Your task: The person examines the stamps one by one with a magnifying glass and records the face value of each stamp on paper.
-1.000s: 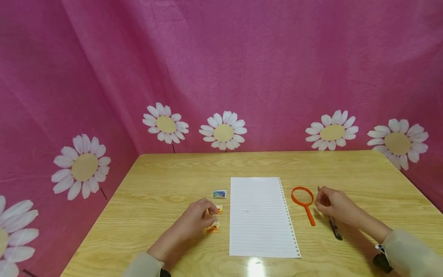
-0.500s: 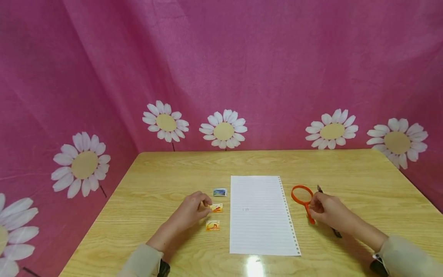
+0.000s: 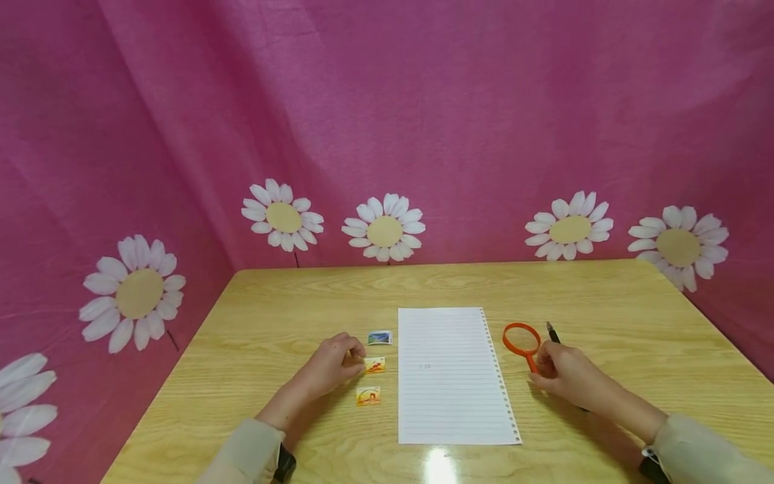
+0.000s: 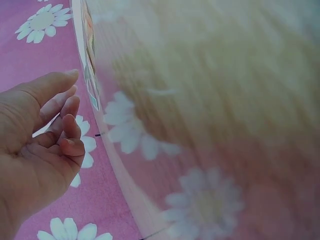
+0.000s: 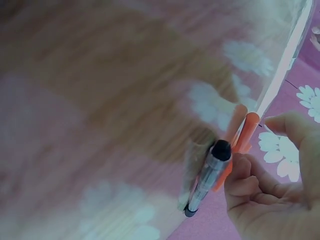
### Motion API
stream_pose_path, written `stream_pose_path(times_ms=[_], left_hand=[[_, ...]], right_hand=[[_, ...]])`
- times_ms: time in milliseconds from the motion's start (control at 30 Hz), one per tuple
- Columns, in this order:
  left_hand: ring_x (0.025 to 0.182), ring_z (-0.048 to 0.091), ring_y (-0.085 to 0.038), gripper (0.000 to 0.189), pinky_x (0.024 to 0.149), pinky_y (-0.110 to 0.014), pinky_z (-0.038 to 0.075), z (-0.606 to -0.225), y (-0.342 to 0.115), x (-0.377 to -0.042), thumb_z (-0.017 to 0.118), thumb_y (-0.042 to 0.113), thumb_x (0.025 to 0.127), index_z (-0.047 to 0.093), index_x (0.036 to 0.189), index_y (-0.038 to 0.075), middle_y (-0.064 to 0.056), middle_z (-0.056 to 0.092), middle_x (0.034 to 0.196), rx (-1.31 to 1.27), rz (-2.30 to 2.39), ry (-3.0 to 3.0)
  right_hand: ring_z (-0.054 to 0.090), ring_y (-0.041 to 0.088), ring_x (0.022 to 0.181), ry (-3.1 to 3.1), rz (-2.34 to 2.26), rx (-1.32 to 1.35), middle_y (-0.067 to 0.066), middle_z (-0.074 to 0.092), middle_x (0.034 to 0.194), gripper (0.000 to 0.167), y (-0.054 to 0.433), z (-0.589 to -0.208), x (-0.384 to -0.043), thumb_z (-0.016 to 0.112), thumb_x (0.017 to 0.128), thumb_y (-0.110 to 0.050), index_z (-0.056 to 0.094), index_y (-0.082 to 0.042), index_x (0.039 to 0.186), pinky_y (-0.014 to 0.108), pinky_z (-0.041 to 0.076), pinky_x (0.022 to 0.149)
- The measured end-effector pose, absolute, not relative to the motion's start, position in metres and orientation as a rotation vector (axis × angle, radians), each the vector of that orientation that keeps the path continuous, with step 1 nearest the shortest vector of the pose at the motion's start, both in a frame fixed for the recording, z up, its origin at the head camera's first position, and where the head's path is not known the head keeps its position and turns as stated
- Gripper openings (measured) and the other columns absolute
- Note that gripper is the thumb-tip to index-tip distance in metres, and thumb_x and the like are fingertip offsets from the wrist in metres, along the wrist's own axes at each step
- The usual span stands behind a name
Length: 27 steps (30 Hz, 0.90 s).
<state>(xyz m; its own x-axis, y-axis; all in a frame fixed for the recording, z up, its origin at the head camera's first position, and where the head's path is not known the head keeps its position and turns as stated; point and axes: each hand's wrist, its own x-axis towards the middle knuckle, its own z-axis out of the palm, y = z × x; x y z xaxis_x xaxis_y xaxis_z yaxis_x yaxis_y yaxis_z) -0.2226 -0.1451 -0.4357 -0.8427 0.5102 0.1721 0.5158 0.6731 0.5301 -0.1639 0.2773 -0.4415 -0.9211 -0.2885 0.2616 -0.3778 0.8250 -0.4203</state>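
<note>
Fingers of the right hand (image 3: 573,374) are curving slackly about the handle of the magnifier (image 3: 531,363), right of the paper (image 3: 456,396); the left hand (image 3: 329,363) is hanging loose by a stamp (image 3: 376,365). Picking up seems in hand, probably needing a firm pinch.

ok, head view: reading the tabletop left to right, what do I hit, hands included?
Left hand → column of three small picture cards → lined loose-leaf sheet → orange magnifying glass → right hand. Pen left out: it runs partly behind the right hand.

Fingers (image 5: 243,184) near orange handle (image 5: 248,129), black-ended pen (image 5: 204,179), glossy tabletop (image 5: 110,95)
</note>
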Motion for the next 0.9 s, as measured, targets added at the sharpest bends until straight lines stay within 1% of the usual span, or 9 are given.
stream_pose_path(times_ms=[167,333,600,733,900], left_hand=[[0.08,0.054,-0.011,0.013,0.07,-0.022,0.048,-0.4391,-0.1467,-0.2237,0.076,0.006,0.083,0.064,0.088,0.006,-0.001,0.059,0.085,-0.916,-0.874,-2.865],[0.077,0.052,-0.011,0.014,0.068,-0.021,0.046,-0.4417,-0.1474,-0.2249,0.077,0.006,0.082,0.062,0.085,0.007,-0.002,0.057,0.082,-0.955,-0.841,-2.864],[0.075,0.047,-0.01,0.01,0.069,-0.021,0.043,-0.442,-0.1448,-0.2272,0.074,0.01,0.086,0.064,0.088,0.008,0.0,0.055,0.081,-0.951,-0.796,-2.923],[0.075,0.046,-0.011,0.01,0.067,-0.022,0.042,-0.4403,-0.1445,-0.2275,0.073,0.008,0.086,0.064,0.088,0.007,-0.001,0.054,0.081,-0.966,-0.791,-2.929],[0.075,0.044,-0.011,0.01,0.068,-0.023,0.041,-0.439,-0.144,-0.2285,0.073,0.01,0.086,0.065,0.09,0.007,0.0,0.053,0.082,-0.973,-0.743,-2.942]], right_hand=[[0.036,-0.001,0.06,-2.858,0.711,0.492,-0.004,0.049,0.068,0.027,0.2746,-0.4444,-0.165,0.079,0.079,-0.013,0.053,-0.008,0.079,0.02,0.035,0.054],[0.038,0.001,0.06,-2.914,0.69,0.444,-0.003,0.053,0.068,0.026,0.2729,-0.4449,-0.167,0.078,0.08,-0.014,0.054,-0.006,0.079,0.021,0.037,0.053],[0.044,0.008,0.058,-3.002,0.688,0.289,0.002,0.058,0.067,0.021,0.2688,-0.4427,-0.1674,0.076,0.081,-0.011,0.056,-0.003,0.078,0.022,0.037,0.052],[0.045,0.01,0.058,-2.998,0.717,0.212,0.003,0.06,0.067,0.02,0.2679,-0.4415,-0.1678,0.075,0.081,-0.009,0.057,-0.001,0.076,0.022,0.037,0.051],[0.045,0.011,0.058,-3.007,0.773,0.143,0.003,0.059,0.066,0.018,0.2671,-0.4396,-0.168,0.073,0.08,-0.008,0.058,-0.001,0.076,0.021,0.036,0.051]])
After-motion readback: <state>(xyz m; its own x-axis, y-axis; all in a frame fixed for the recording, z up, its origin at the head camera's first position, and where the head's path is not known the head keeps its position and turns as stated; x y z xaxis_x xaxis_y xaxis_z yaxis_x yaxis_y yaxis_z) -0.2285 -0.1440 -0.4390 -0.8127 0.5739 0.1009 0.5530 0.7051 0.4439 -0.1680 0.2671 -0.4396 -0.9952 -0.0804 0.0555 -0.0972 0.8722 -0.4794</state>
